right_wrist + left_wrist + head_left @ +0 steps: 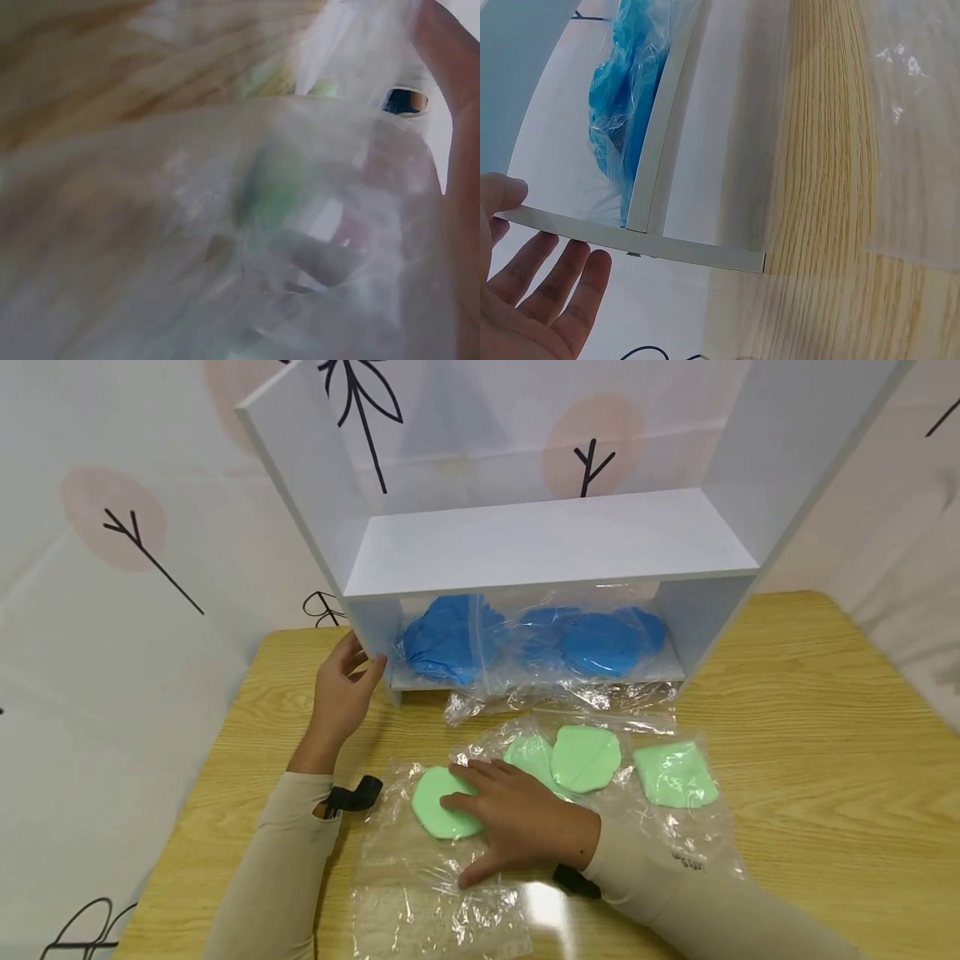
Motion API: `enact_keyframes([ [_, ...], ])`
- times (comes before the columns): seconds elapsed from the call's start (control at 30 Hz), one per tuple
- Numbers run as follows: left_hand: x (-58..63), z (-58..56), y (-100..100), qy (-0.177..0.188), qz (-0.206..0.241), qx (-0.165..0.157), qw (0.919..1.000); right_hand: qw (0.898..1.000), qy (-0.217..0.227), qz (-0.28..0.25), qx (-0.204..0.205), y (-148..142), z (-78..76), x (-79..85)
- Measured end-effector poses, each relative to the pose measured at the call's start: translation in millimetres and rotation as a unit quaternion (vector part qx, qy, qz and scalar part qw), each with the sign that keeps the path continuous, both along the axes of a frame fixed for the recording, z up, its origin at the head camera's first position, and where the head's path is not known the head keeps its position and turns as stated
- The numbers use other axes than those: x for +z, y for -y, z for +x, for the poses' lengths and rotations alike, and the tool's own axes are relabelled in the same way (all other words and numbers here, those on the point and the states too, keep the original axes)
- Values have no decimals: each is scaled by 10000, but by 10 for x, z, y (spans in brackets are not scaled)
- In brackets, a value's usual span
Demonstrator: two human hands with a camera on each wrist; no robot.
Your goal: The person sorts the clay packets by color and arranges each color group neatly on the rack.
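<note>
My left hand [343, 693] holds the side panel of a white shelf unit [551, 543] at its lower left. The left wrist view has the thumb inside the panel edge [697, 251] and the fingers outside. My right hand [521, 817] lies with spread fingers over a flat, pale green dough-like piece [435, 814] in a clear plastic bag [427, 902]. Beside it are more green pieces in bags, a round one [587, 760] and a squarish one [675, 774]. The right wrist view is blurred, mostly plastic film [225, 225].
Bagged blue dough-like pieces [603, 643] sit in the lower compartment, their plastic hanging over its front edge. The unit stands on a wood-grain table [832, 760]. Behind it is a patterned white cloth [172, 435].
</note>
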State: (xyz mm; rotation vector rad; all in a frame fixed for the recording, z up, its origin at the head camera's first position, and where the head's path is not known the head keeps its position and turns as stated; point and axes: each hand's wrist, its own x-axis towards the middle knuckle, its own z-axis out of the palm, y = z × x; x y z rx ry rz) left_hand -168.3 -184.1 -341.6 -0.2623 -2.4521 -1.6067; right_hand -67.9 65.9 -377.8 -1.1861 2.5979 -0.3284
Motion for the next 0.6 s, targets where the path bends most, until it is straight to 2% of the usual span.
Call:
enact_keyframes([
  [0.13,1,4,-4,-8,5,4,10000,10000,-65,-41,13,-10,4,-6],
  [0.43,7,13,-10,-72,72,2,9999,9978,-583,-245,177,-10,1,-34],
  [0.6,0,14,-20,-84,107,12,9999,9932,-1046,-173,481,7,5,-63],
])
